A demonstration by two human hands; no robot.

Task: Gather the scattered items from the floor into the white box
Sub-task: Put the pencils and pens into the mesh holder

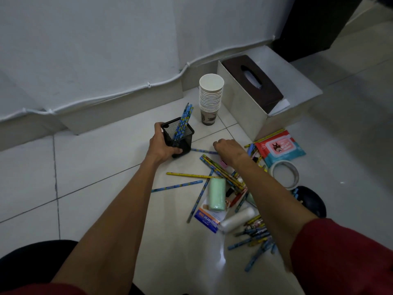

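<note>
White floor tiles (95,167) run up to a pale wall. Against it, beyond the right hand's fingers, stands the white box (244,107) with a brown tissue box (255,81) lying tilted inside. Scattered pencils (225,177) lie crossed on the floor below and behind the right hand (229,150). Its fingers curl down over one end of a single blue pencil (202,150); whether they pinch it or merely touch it I cannot tell. To the left of them, the left hand (161,145) grips a black mesh holder (182,135), fingers wrapped round its side, with several blue pencils (185,118) leaning inside. A stack of paper cups (211,96) stands beyond, between holder and box. Right of the right fingers lies a wet wipes pack (280,147), just beside the box's near corner, with a tape roll (285,173) nearer the person. A green block (217,194) and a white roll (238,219) lie among the pencils beside the right forearm
</note>
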